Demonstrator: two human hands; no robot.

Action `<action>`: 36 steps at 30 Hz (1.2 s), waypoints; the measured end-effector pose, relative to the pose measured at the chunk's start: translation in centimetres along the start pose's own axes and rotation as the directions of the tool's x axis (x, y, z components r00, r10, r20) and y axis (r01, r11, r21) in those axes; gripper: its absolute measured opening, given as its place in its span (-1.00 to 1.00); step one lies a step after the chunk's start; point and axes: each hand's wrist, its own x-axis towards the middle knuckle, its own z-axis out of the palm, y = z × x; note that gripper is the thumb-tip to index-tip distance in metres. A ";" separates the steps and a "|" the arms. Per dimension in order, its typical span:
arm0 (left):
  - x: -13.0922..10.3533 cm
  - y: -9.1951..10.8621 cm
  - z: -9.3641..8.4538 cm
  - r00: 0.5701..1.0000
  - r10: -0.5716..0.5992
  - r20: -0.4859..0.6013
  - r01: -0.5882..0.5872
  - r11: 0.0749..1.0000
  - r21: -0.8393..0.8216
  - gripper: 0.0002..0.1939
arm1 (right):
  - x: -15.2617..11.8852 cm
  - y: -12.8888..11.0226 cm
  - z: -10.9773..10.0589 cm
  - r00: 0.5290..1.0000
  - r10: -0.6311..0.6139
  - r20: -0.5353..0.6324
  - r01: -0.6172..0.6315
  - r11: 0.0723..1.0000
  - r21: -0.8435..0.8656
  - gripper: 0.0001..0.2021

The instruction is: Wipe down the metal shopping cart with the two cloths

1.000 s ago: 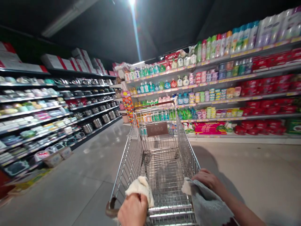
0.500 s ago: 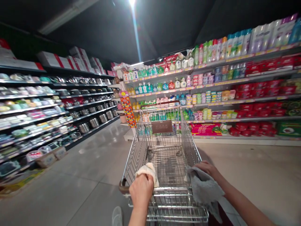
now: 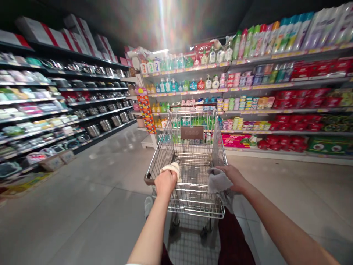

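A metal wire shopping cart stands in front of me, its basket bare inside. My left hand is closed around a cream cloth, pressed at the cart's brown handle. At the handle's right end, my right hand grips a grey cloth, whose lower part hangs down beside the cart. That hand's fingers are partly hidden by the cloth. A brown plate is fixed to the cart's far end.
Shelves of bottles and red packages run across ahead and to the right. Pots and dishware line the left shelves. An orange hanging strip marks the shelf corner. Tiled floor surrounds the cart.
My view has tilted down, so the cart and both hands sit higher in the picture and more of my arms and legs shows. Both hands keep their cloths.
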 end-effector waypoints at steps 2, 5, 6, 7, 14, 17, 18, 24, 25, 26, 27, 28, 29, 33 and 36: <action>0.1 0.5 0.2 1.000 0.002 -0.009 -0.002 1.000 -0.003 -0.47 | 0.7 0.1 -0.1 0.998 0.028 0.062 -0.021 0.993 -0.116 -0.79; 0.3 0.9 0.5 1.000 0.014 -0.027 -0.014 1.000 -0.006 -0.47 | 1.9 -0.3 0.1 0.984 0.136 0.117 -0.095 0.949 -0.299 -0.77; 0.3 0.9 0.6 0.999 0.014 -0.032 -0.014 1.000 -0.007 -0.47 | 2.2 -0.5 0.2 0.980 0.152 0.130 -0.101 0.938 -0.332 -0.77; 0.3 0.9 0.7 0.999 0.014 -0.039 -0.014 1.000 -0.007 -0.46 | 2.4 -0.6 0.3 0.977 0.158 0.144 -0.099 0.931 -0.351 -0.76; 0.5 1.5 1.0 0.998 0.025 -0.049 -0.024 1.000 0.007 -0.44 | 2.9 -0.5 0.2 0.975 0.148 0.162 -0.077 0.921 -0.382 -0.76; 0.4 2.1 1.0 0.998 0.024 -0.052 -0.023 0.999 0.028 -0.46 | 2.7 0.2 0.2 0.976 0.151 0.159 -0.080 0.920 -0.383 -0.77; 0.4 2.3 1.1 0.998 0.022 -0.051 -0.021 0.999 0.033 -0.46 | 2.7 0.5 0.2 0.976 0.152 0.154 -0.082 0.919 -0.385 -0.77; 0.3 3.7 1.5 0.997 0.045 -0.065 -0.041 0.997 0.060 -0.47 | 2.4 2.5 0.7 0.980 0.142 0.139 -0.083 0.929 -0.360 -0.78; 0.3 4.0 1.6 0.997 0.050 -0.065 -0.046 0.997 0.062 -0.47 | 2.3 2.8 0.7 0.980 0.145 0.137 -0.087 0.928 -0.363 -0.78; 0.3 4.2 1.7 0.996 0.056 -0.065 -0.052 0.997 0.062 -0.47 | 2.3 3.1 0.6 0.980 0.149 0.133 -0.091 0.926 -0.366 -0.78; 0.3 4.4 1.7 0.996 0.061 -0.061 -0.058 0.997 0.060 -0.46 | 2.2 3.4 0.5 0.980 0.153 0.131 -0.095 0.925 -0.368 -0.78; 0.3 4.7 1.8 0.996 0.066 -0.057 -0.063 0.996 0.057 -0.46 | 2.1 3.6 0.4 0.979 0.156 0.130 -0.098 0.925 -0.368 -0.78; 0.4 4.9 1.8 0.996 0.072 -0.051 -0.069 0.996 0.054 -0.47 | 2.0 3.7 0.3 0.979 0.156 0.132 -0.098 0.925 -0.367 -0.78; 0.4 5.3 1.9 0.994 0.102 -0.031 -0.101 0.994 0.041 -0.47 | 1.6 4.1 0.0 0.978 0.161 0.130 -0.102 0.921 -0.375 -0.79; 0.3 5.5 2.0 0.991 0.127 -0.029 -0.126 0.992 0.030 -0.47 | 1.3 4.3 -0.1 0.979 0.162 0.121 -0.106 0.921 -0.376 -0.80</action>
